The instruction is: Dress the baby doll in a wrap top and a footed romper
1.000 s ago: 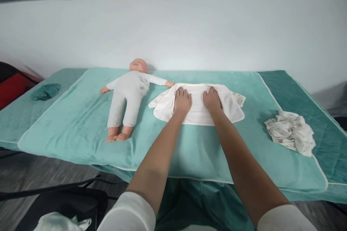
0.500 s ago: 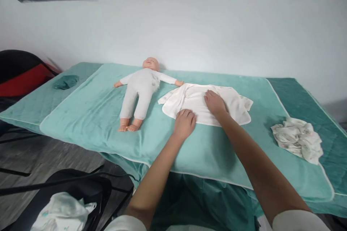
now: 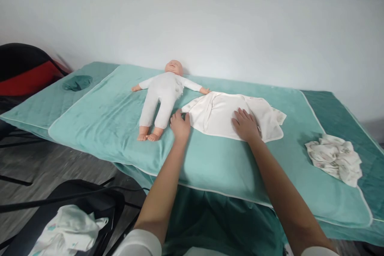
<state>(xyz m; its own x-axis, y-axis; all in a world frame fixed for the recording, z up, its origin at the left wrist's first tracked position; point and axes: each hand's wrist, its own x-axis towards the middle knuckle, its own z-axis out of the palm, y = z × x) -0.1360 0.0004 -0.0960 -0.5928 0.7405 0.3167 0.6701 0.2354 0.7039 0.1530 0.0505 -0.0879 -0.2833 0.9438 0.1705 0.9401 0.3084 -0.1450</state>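
Observation:
A white baby shirt (image 3: 219,116) lies spread on the green bed, its short sleeves out to both sides. My right hand (image 3: 246,126) rests flat on the shirt's lower right part with fingers spread. At the shirt's left edge, beside the sleeve, my left hand (image 3: 180,127) lies palm down, its thumb apart from the fingers; its fingertips are partly hard to see. A baby doll (image 3: 163,90) with a white cloth body lies on its back just left of the shirt, one arm reaching to the shirt's top left corner.
A crumpled printed white cloth (image 3: 334,158) lies at the right of the green bed cover (image 3: 120,128). At lower left, a black chair (image 3: 111,202) holds another white cloth (image 3: 70,230). A red and black chair (image 3: 30,78) stands at far left. The wall (image 3: 225,36) runs behind the bed.
My left hand has moved left and away from me, from the shirt's lower edge to its left sleeve. My right hand has shifted lower on the shirt, fingers more spread.

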